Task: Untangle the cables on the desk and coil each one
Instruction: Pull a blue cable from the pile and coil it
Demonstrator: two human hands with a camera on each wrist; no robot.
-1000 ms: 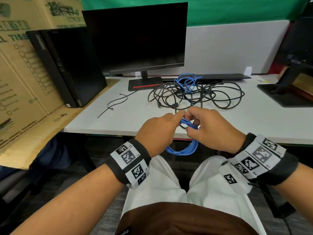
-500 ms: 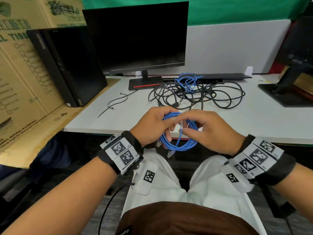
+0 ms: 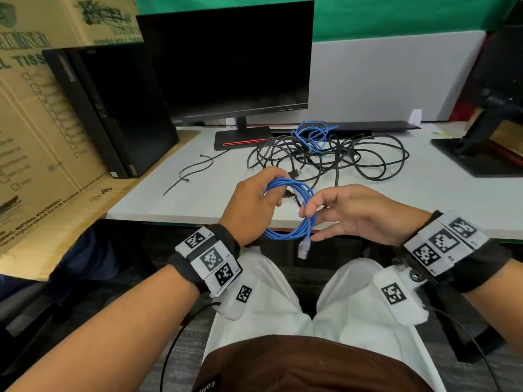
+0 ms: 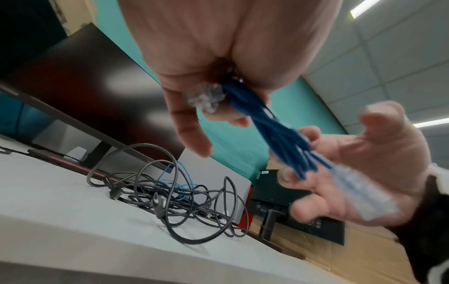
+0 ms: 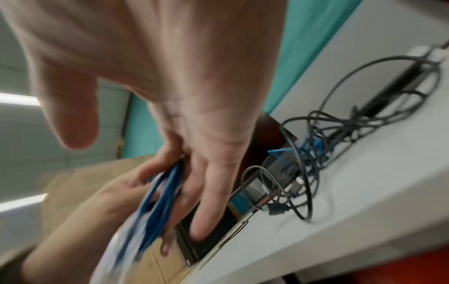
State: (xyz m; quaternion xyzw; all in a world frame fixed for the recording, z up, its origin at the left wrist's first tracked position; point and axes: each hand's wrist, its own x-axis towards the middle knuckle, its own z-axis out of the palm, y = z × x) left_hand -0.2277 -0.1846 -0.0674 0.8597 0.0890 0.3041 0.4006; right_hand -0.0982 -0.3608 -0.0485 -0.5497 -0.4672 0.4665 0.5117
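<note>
A blue network cable coil (image 3: pixel 294 219) hangs in front of the white desk's (image 3: pixel 175 205) near edge. My left hand (image 3: pixel 271 193) grips its top, fingers curled round the strands (image 4: pixel 279 134). My right hand (image 3: pixel 314 210) is spread, its straight fingers (image 4: pixel 303 134) touching the coil's right side, thumb apart. A clear plug (image 3: pixel 303 247) dangles from the coil's bottom. Further back on the desk lies a tangle of black cables (image 3: pixel 334 159) with a second blue cable (image 3: pixel 314 134) woven into its far part; the same tangle of black cables (image 5: pixel 340 134) shows in the right wrist view.
A black monitor (image 3: pixel 226 58) stands behind the tangle on its base (image 3: pixel 240 137). A PC tower (image 3: pixel 113 108) and a cardboard box (image 3: pixel 34 137) are at the left. A black zip tie (image 3: pixel 192 174) lies left of the tangle. Another monitor stand (image 3: pixel 481 148) sits at the right.
My right hand has released its pinch on the coil and spread its fingers. The left hand has turned the coil and lifted it slightly, and a plug end now hangs free.
</note>
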